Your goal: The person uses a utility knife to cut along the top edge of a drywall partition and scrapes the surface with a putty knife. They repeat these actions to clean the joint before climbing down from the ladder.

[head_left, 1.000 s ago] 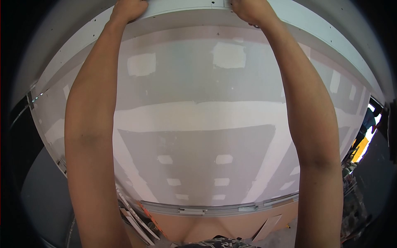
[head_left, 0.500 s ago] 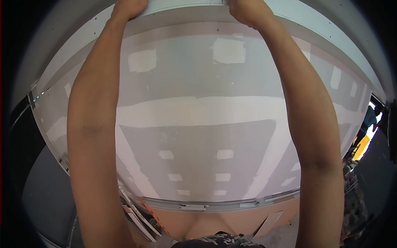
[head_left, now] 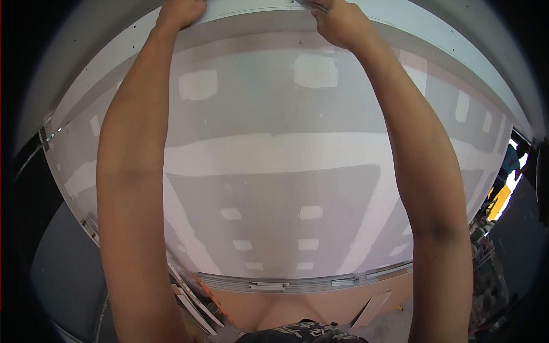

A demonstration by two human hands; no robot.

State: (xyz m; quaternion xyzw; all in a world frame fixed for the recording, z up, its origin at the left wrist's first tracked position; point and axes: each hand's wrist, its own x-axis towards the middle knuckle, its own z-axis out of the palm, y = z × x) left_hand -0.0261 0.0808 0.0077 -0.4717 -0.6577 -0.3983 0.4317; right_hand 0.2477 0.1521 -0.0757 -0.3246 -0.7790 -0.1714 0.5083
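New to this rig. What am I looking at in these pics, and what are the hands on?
No machine here: a person works bare-handed, and every picture comes from one camera worn on the head, facing forward and down. The lens bends straight edges into curves.

The two arms reach up to the top of the view. The left hand is at a white band with dark specks; its fingers are partly cut off, so I can't tell if it grips anything. The right hand holds a thin grey item, mostly out of frame.

Between the arms is a grey panelled surface with pale patches. Below it, long strips lie at lower left.
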